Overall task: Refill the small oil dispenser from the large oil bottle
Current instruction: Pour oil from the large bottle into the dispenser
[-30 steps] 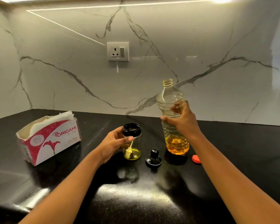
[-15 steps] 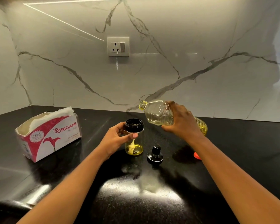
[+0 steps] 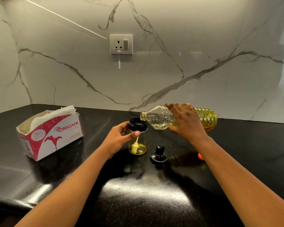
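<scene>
On the black counter [image 3: 154,202], centre: left hand [image 3: 120,140] grips small glass oil dispenser [image 3: 138,136] with black rim, upright. Right hand [image 3: 185,122] clamps large clear plastic oil bottle [image 3: 157,119] nearly horizontal, mouth over dispenser's opening. Black knobbed lid [image 3: 158,155] just right.

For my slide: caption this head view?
Right hand holds large oil bottle tilted over the open dispenser gripped by the left hand.

Mouth of bottle [image 3: 161,119] seemingly above dispenser [image 3: 141,145]; lid [image 3: 158,156] right, tissue box [image 3: 56,134] left.
</scene>
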Action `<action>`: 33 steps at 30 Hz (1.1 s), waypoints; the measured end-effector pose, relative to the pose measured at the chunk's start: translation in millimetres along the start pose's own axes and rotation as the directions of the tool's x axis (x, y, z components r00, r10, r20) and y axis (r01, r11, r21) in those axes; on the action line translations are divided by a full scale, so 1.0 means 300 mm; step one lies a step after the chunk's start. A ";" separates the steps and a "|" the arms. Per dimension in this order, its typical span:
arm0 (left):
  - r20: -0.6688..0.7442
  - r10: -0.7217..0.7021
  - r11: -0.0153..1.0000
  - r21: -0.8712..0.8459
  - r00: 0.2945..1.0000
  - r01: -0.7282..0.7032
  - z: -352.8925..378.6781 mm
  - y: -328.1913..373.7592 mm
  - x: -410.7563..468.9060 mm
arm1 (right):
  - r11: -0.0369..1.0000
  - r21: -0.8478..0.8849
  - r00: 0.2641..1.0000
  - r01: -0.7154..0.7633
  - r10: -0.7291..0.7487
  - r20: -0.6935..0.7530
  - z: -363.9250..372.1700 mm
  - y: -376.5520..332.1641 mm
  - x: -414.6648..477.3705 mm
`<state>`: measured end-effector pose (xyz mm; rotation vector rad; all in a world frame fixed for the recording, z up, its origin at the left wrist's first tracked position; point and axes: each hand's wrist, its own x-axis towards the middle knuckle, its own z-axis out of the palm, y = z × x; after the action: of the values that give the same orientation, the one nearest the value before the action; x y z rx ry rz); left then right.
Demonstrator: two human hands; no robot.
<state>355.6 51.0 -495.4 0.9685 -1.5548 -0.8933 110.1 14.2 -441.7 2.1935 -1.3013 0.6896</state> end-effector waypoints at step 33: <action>0.004 0.004 1.000 -0.017 1.000 -0.004 0.002 -0.012 0.005 | 0.972 -0.185 0.989 0.148 -0.151 -0.002 -0.039 0.044 0.064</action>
<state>355.2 48.2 -498.3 0.9517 -1.5498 -0.9051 104.3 3.6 -418.5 2.1051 -1.1300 0.5060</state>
